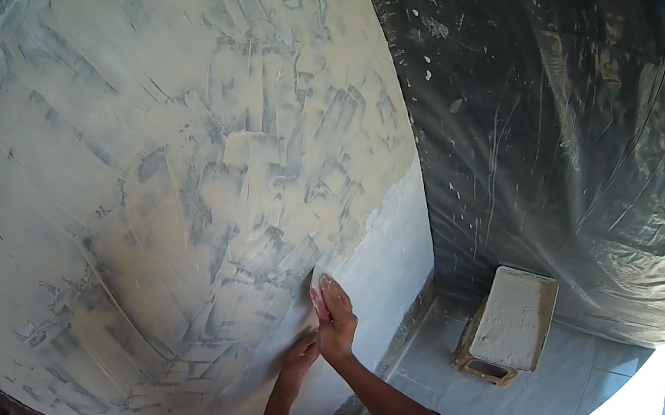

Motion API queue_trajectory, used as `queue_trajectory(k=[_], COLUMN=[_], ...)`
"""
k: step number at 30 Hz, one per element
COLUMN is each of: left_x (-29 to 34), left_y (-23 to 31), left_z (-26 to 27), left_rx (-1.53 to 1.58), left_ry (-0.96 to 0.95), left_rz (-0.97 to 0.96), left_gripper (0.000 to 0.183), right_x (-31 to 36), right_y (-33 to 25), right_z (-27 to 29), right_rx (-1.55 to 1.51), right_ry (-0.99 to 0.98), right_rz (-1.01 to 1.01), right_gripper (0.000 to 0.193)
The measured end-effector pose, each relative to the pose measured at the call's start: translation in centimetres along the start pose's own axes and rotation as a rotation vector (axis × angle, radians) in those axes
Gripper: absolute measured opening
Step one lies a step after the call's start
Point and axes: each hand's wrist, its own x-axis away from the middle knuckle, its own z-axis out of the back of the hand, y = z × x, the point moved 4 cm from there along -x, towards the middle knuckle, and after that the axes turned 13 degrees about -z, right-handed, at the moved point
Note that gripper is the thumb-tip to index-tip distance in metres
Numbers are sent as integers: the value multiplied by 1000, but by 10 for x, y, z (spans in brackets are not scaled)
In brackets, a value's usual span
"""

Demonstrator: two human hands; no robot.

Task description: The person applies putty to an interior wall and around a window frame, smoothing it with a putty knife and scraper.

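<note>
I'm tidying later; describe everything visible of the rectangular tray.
The rectangular tray, upright and untouched, has a stained tan rim and holds uneven white paste. Under it, a grimy base with an oblong opening at the near end stands on grey floor tiles near black plastic sheeting; whether tray and base are one piece is unclear.

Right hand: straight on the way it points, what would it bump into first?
The right hand would likely meet the patchy wall first; its pinkish tool seems to touch it, though depth is unclear.
</note>
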Motion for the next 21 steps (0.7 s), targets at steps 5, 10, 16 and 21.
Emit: queue_trajectory(k=[5,10,16,21], left_x=[11,13,41,41], left_y=[9,17,27,26], left_z=[-4,-20,-3,-5], left_rx=[-105,-176,-370,-350], left_ry=[-22,-15,-45,-108], left_rz=[17,42,102,77], left_gripper=[64,62,48,50], right_x=[-84,-60,-58,-92], right_y=[-32,-4,-35,-19], right_z=[47,19,37,20], right_rx=[95,202,76,200], right_ry=[175,161,39,144], right_rz=[6,104,4,215], right_gripper=[48,43,55,59])
